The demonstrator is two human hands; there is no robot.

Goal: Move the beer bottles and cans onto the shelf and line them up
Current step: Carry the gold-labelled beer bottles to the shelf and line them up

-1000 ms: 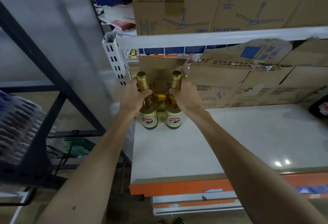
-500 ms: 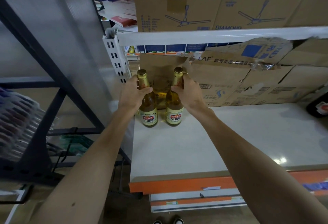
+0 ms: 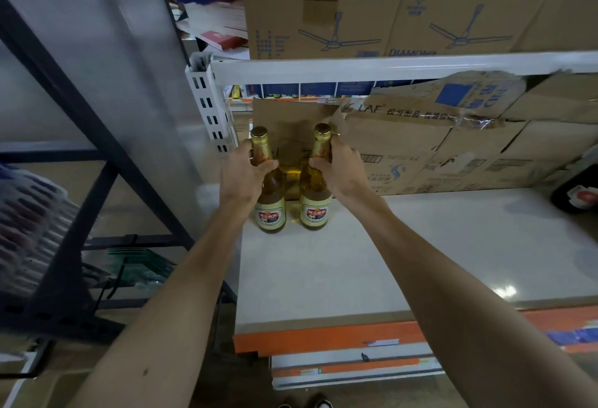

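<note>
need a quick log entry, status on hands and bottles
Left hand on left bottle neck, right hand on right bottle. Both upright on shelf. Nothing blocking.

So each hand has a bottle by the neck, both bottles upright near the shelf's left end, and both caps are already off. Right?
Not quite. The head view shows both gold caps on: the left bottle and the right bottle are sealed. The rest holds: the left hand and right hand each grip a neck, and both bottles are upright near the left end of the shelf.
</note>
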